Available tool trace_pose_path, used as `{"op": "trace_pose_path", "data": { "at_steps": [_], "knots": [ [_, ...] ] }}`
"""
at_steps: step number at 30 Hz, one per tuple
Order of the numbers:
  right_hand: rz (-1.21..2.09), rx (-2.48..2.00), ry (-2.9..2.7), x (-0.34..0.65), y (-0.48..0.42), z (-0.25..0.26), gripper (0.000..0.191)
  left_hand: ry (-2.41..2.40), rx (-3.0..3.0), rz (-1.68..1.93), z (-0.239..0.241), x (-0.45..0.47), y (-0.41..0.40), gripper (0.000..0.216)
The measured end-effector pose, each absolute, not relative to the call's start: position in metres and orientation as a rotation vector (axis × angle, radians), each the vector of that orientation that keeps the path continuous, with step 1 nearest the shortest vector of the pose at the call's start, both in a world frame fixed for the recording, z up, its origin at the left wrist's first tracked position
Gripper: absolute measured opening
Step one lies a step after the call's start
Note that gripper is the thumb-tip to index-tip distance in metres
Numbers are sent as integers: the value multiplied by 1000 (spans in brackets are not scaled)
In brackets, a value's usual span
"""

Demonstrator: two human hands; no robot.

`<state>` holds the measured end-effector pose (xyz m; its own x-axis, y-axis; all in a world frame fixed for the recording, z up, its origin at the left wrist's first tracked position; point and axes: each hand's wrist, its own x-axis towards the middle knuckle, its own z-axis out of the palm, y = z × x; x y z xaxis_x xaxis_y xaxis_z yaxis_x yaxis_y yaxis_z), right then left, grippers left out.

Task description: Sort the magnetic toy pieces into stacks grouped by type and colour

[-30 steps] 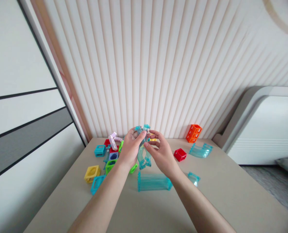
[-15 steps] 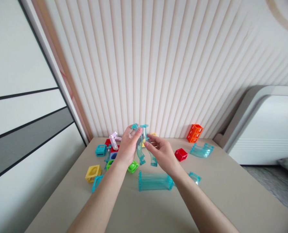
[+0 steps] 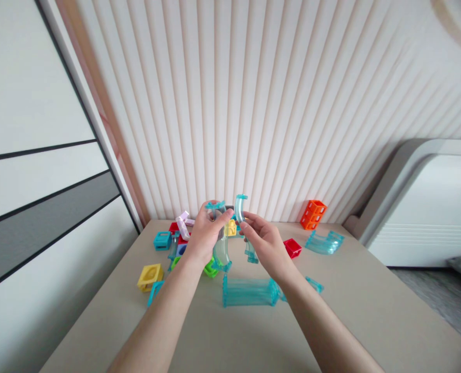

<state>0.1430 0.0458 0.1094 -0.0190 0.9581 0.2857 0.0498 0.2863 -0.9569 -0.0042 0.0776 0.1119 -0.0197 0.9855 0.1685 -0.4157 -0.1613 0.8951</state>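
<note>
Rising at twelve o'clock, a ribbed cream wall [image 3: 199, 103] backed a beige table [image 3: 215, 336]; a white panelled surface [image 3: 32, 77] stood at ten o'clock and a rounded pale panel [image 3: 428, 217] at three. Above the table, the person's left hand [image 3: 206, 233] grasped a curved translucent teal piece [image 3: 221, 252], thumb across its front; whether it gripped more than one could not be told. The right hand [image 3: 263, 241] pinched a second teal curve [image 3: 239, 210] between thumb and fingers, roughly upright, just beside the first. Read from the hands, a bundle of straight teal pieces [image 3: 249, 292] lay at six o'clock, nested teal curves [image 3: 323, 243] lay at three, and an orange stack [image 3: 313, 214] stood between two and three. Among single blocks, a yellow block with a round hollow [image 3: 150, 277] sat at eight, a blue block [image 3: 162, 240] at nine, and a red block [image 3: 292, 248] between three and four. A green block [image 3: 210, 268] at seven was partly hidden by the left hand's piece. Smallest to the eye, a yellow bit [image 3: 231, 227] showed between the hands.
</note>
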Motion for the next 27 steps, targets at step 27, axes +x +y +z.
{"op": "trace_pose_path", "data": {
  "at_steps": [27],
  "knots": [
    [1006, -1167, -1281, 146, 50, 107, 28, 717, 954, 1347, 105, -7, 80, 48]
  ]
}}
